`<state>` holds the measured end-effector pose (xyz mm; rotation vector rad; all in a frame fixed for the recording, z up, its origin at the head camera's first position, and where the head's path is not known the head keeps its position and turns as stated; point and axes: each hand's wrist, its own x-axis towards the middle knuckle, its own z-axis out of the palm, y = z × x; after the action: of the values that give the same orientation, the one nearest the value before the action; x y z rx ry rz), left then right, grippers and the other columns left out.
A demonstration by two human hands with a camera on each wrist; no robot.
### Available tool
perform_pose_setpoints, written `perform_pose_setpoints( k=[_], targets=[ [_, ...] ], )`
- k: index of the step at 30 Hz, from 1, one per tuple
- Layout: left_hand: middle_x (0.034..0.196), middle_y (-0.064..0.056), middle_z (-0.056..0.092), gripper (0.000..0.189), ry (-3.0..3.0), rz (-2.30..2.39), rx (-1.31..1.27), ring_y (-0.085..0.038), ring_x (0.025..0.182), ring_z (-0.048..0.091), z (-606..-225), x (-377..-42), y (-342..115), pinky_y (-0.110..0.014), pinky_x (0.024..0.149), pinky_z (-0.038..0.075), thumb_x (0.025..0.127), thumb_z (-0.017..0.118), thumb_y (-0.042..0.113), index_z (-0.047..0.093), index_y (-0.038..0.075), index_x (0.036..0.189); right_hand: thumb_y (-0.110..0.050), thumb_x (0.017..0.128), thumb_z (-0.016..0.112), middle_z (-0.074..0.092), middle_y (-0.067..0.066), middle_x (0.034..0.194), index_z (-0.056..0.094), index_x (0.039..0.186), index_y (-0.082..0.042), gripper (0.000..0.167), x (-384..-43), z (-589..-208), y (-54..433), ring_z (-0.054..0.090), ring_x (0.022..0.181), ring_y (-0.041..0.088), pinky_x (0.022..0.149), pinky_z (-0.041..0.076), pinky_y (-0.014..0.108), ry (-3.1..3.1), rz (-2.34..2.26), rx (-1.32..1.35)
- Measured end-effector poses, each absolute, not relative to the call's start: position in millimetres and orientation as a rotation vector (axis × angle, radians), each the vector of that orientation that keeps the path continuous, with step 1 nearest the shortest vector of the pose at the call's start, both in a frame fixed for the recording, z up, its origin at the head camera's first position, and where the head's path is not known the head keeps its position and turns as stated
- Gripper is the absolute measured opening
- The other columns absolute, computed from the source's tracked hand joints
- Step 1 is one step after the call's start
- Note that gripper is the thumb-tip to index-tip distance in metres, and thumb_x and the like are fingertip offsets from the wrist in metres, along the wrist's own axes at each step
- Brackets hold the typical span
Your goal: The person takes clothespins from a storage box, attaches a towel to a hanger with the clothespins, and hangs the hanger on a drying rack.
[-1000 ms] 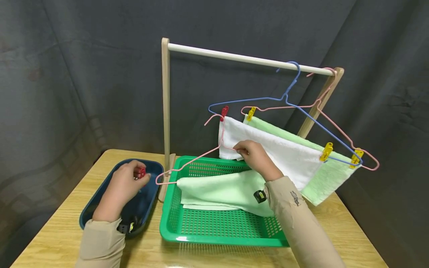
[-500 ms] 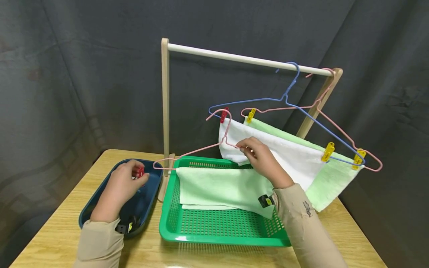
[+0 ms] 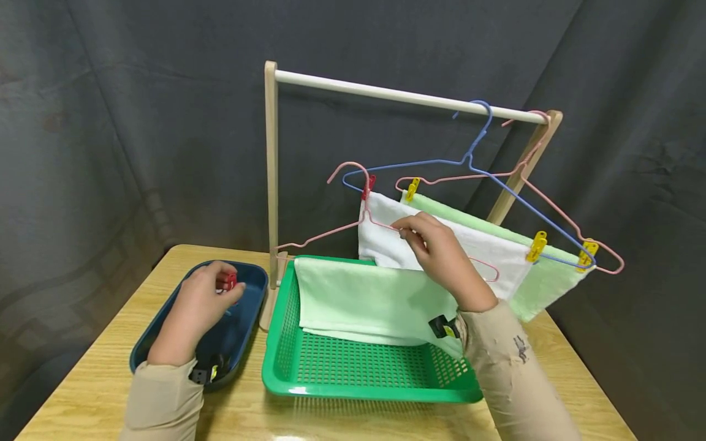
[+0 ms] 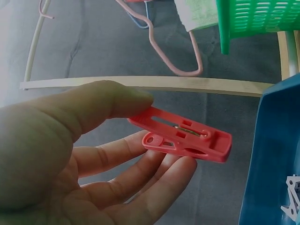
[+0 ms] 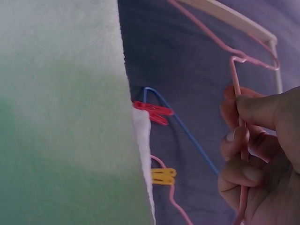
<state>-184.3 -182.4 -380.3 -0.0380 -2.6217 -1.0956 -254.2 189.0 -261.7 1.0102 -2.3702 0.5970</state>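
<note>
Above the navy basin (image 3: 250, 288), my left hand (image 3: 201, 303) pinches a red clothespin (image 4: 183, 136) between thumb and fingers. My right hand (image 3: 444, 257) grips a pink hanger (image 3: 331, 233) by its right shoulder, fingers curled round the wire. A pale green towel (image 3: 358, 300) lies folded over that hanger's lower bar and hangs above the green basket (image 3: 358, 390). No clothespin shows on this towel in the head view. The hanger's hook points up, apart from the rack's rail (image 3: 375, 92). My right hand hides part of the hanger.
On the rack's right side, a blue hanger (image 3: 419, 162) bears a white towel (image 3: 380, 239) with red and yellow clothespins. Behind it, another pink hanger (image 3: 557, 214) carries a green towel (image 3: 543, 300) with yellow clothespins (image 3: 412, 188). The wooden post (image 3: 272, 171) stands behind the basket's left end.
My right hand has raised the pink hanger and turned it more level, so the green towel has lifted and hangs flatter. The left hand stays nearly still with the red clothespin.
</note>
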Motion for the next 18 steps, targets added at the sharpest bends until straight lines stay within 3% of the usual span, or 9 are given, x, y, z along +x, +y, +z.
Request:
perform_pose_setpoints(
  k=[11,18],
  targets=[
    [0.104,-0.023,0.061,0.037,-2.612,-1.099,-0.048,-0.04,0.097,0.059,-377,-184,-179,-0.055,0.081,0.052,0.094,0.07,0.017,0.06,-0.009,0.118,0.006,0.094,0.066,0.062,0.002,0.081,0.078,0.105,-0.006,0.02,-233,-231,195,0.046,0.069,0.011,0.063,0.036,0.025,-2.254,0.497,0.998],
    [0.111,-0.021,0.062,0.037,-2.431,-1.176,-0.134,-0.037,0.104,0.063,-371,-179,-171,-0.053,0.085,0.056,0.097,0.071,0.015,0.06,-0.006,0.125,0.006,0.095,0.065,0.068,0.002,0.088,0.078,0.107,-0.007,0.022,-222,-229,202,0.044,0.064,0.01,0.059,0.034,0.019,-2.181,0.647,0.951]
  ],
)
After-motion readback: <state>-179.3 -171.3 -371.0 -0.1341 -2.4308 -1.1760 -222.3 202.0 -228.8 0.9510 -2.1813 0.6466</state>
